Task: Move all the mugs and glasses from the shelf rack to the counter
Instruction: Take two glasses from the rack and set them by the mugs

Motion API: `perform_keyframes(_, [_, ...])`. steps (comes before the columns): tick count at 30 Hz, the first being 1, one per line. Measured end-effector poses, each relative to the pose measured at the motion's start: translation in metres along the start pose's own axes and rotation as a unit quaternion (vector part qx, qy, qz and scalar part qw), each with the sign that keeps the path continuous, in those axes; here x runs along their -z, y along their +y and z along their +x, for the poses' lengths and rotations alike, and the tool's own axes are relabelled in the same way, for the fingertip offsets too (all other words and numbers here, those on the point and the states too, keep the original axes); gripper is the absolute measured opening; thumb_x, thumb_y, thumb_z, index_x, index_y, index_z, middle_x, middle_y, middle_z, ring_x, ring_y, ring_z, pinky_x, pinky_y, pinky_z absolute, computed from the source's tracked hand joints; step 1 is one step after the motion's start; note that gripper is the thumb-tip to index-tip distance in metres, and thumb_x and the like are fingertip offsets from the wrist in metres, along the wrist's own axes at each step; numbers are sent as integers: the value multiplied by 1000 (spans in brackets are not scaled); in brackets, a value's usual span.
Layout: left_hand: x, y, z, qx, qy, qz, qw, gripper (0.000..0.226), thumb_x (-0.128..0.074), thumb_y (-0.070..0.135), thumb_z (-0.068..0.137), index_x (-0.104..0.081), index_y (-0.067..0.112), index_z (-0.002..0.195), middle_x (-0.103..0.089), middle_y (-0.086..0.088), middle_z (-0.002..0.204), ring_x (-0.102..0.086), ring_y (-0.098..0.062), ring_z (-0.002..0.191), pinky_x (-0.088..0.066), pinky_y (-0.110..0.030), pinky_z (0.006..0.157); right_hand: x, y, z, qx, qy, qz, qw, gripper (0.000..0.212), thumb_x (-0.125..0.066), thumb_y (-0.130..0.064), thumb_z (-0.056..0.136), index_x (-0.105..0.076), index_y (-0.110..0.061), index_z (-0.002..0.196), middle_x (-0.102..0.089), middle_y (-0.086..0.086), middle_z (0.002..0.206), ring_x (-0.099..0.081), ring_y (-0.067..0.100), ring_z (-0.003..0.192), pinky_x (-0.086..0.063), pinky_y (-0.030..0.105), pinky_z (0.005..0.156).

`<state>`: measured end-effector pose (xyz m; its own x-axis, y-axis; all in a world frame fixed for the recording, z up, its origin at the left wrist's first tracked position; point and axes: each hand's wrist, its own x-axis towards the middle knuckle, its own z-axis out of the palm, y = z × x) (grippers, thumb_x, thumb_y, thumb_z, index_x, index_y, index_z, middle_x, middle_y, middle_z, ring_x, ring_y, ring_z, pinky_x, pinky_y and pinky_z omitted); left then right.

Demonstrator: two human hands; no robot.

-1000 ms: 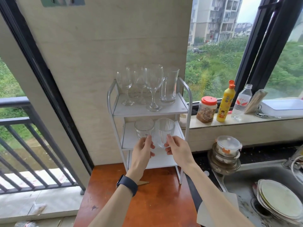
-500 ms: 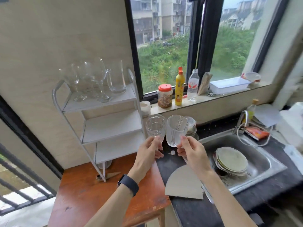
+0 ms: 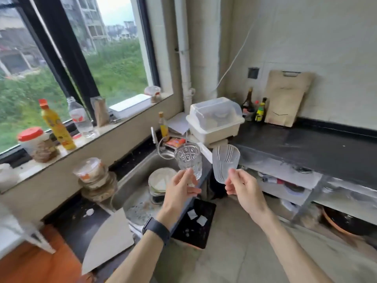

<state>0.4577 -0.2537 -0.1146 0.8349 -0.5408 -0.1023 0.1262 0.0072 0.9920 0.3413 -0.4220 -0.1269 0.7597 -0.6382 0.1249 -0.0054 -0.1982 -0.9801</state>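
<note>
My left hand (image 3: 180,190) holds a clear patterned glass (image 3: 188,158) upright by its base, in the air above the sink's right edge. My right hand (image 3: 243,189) grips a clear ribbed glass (image 3: 225,162) by its lower part, tilted slightly, beside the first one and apart from it. The black counter (image 3: 302,144) stretches to the right, behind and beyond the two glasses. Only a white leg of the shelf rack (image 3: 38,240) shows at the lower left edge; its shelves are out of view.
A steel sink (image 3: 138,201) with stacked plates lies below my left hand. A white lidded dish box (image 3: 215,121), sauce bottles (image 3: 260,109) and a wooden cutting board (image 3: 285,99) stand at the counter's back. Bottles and jars line the windowsill (image 3: 59,152). Open shelves run under the counter.
Both hands took the two glasses off the rack's middle shelf and carried them right, past the sink. The view swung right, so the rack left the frame and the black counter appeared.
</note>
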Motion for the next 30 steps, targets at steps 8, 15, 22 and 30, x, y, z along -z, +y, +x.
perform_keyframes(8, [-184, 12, 44, 6, -159, 18, 987, 34, -56, 40, 99, -65, 24, 70, -62, -2, 77, -69, -26, 69, -54, -29, 67, 185, 30, 5, -9, 184, -24, 983, 40, -52, -39, 103, -63, -19, 70, -68, -6, 66, -65, 6, 64, -55, 20, 59])
perform_keyframes(15, [-317, 10, 103, 7, -253, 38, 967, 38, -55, 39, 100, -61, 19, 69, -64, -1, 78, -66, -25, 70, -56, -36, 73, 306, 53, 27, -36, 297, -43, 953, 39, -52, -38, 103, -65, -24, 69, -69, 0, 68, -65, 11, 65, -56, 24, 60])
perform_keyframes(22, [-447, -3, 184, 14, -322, 54, 945, 36, -56, 38, 99, -63, 19, 69, -66, -6, 78, -68, -25, 65, -53, -25, 58, 405, 67, 72, -65, 373, -71, 923, 41, -50, -37, 103, -64, -9, 77, -71, -2, 70, -66, 9, 66, -58, 25, 62])
perform_keyframes(30, [-580, -25, 242, 27, -380, 98, 919, 39, -56, 47, 94, -64, 18, 70, -70, 3, 79, -75, -27, 73, -58, -30, 67, 506, 95, 112, -96, 428, -70, 896, 41, -51, -37, 103, -64, -7, 78, -71, -2, 69, -67, 9, 65, -54, 20, 59])
